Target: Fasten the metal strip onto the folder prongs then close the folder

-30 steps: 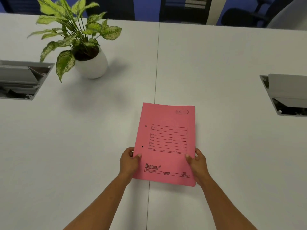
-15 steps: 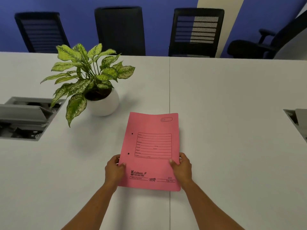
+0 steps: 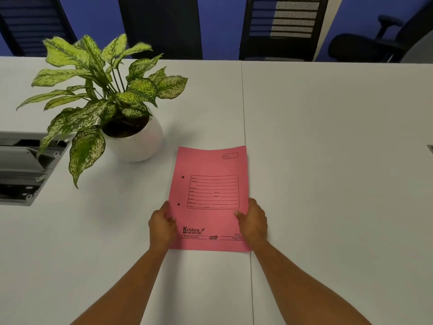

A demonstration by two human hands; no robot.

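Note:
A pink paper folder (image 3: pixel 210 165) lies closed on the white table (image 3: pixel 328 160), its printed cover facing up with two punched holes near its left edge. My left hand (image 3: pixel 161 227) grips the folder's lower left edge, thumb on the cover. My right hand (image 3: pixel 254 222) grips the lower right edge the same way. No metal strip or prongs are visible; the inside of the folder is hidden.
A potted plant (image 3: pixel 131 134) in a round white pot stands just left of the folder's far corner. An open grey cable hatch (image 3: pixel 21 167) is sunk in the table at the left. Dark office chairs (image 3: pixel 281 26) line the far edge.
The folder, held in both hands, now sits further from me and nearer the plant. My view has also tilted up, so the chairs and blue wall show.

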